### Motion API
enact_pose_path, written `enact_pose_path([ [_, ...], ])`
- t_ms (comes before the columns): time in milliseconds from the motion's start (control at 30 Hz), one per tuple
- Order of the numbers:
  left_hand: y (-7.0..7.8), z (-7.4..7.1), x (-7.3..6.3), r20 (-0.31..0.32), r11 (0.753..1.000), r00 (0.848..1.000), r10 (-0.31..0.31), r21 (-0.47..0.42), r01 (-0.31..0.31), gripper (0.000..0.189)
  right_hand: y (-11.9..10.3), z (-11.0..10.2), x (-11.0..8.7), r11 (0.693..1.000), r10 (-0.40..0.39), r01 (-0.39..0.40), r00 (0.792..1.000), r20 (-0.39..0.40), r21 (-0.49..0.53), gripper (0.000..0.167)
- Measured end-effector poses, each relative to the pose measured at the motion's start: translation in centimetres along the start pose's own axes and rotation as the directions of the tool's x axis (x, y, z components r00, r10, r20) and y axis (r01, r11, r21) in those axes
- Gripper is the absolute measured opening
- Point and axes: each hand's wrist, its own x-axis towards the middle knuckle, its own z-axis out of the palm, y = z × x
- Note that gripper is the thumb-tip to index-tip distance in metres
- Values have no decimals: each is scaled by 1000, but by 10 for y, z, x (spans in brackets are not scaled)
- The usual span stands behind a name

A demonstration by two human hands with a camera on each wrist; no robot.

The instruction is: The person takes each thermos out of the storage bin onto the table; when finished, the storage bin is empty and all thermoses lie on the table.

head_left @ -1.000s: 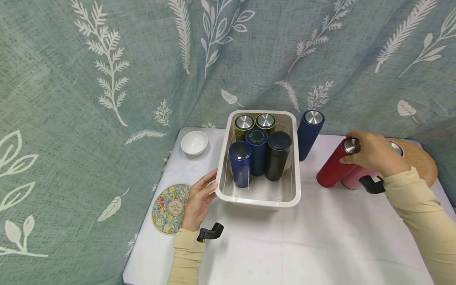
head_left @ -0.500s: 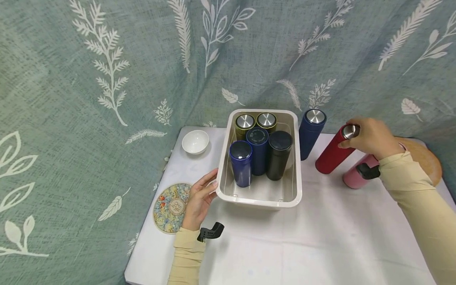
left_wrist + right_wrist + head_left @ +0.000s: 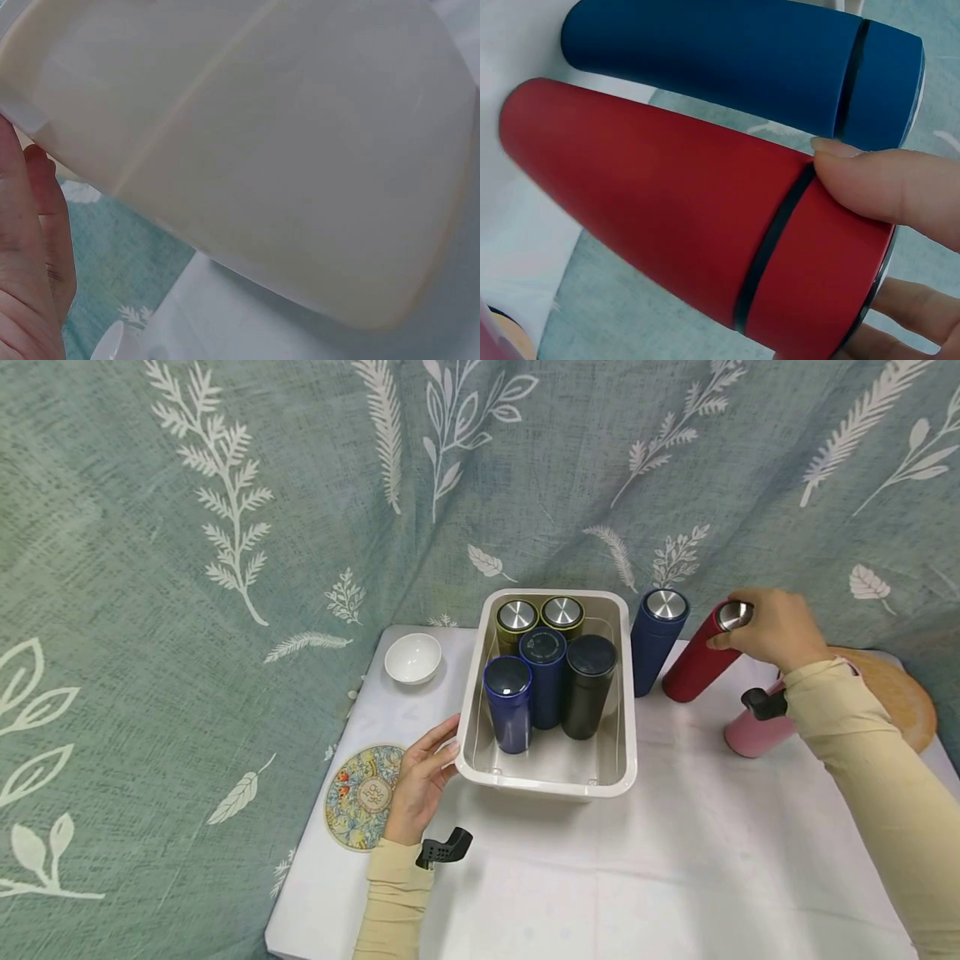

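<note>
The right hand [image 3: 780, 627] was grasping the red bottle [image 3: 697, 664] at its lid, thumb opposing fingers. The bottle was near the far edge of the bench [image 3: 525, 885], right of the standing navy bottle [image 3: 655, 647]; whether its base touched the bench could not be told. The left hand [image 3: 416, 785], fingers extended and unclenched, touched the left side of the bin [image 3: 543, 787]. Five bottles stood inside: two olive bottles [image 3: 517, 616] at the back, a dark blue bottle [image 3: 546, 685], a black bottle [image 3: 587, 697] and a bright blue bottle [image 3: 512, 718]. The pink bottle [image 3: 753, 733], partly hidden by the right sleeve [image 3: 862, 743], was toward the right edge. A white bowl [image 3: 412, 658] sat near the far left corner.
</note>
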Motion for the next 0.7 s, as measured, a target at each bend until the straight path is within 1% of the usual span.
enact_pose_path([
  [100, 0, 1, 0, -1, 1000, 1000, -6, -3, 6, 52, -1, 0, 2, 1000, 9, -9, 1000, 12, -14, 65],
  [200, 0, 1, 0, -5, 1000, 1000, -12, -2, 12, 52, 0, -1, 3, 1000, 16, -15, 1000, 23, -21, 71],
  [367, 0, 2, 0, 2, 1000, 1000, -15, -2, 15, 52, 6, -8, 0, 1000, -3, 4, 997, 72, -4, 74],
  [467, 0, 2, 0, 10, 1000, 1000, -14, -1, 14, 53, 12, -17, -9, 1000, 9, -7, 992, 124, -18, 74],
  [567, 0, 2, 0, 11, 1000, 1000, -9, -5, 9, 53, 20, -27, -21, 998, 32, -23, 985, 169, -59, 73],
  [700, 0, 2, 0, 1, 1000, 1000, -6, -14, 6, 53, 29, -36, -38, 995, 44, -26, 979, 198, -91, 67],
])
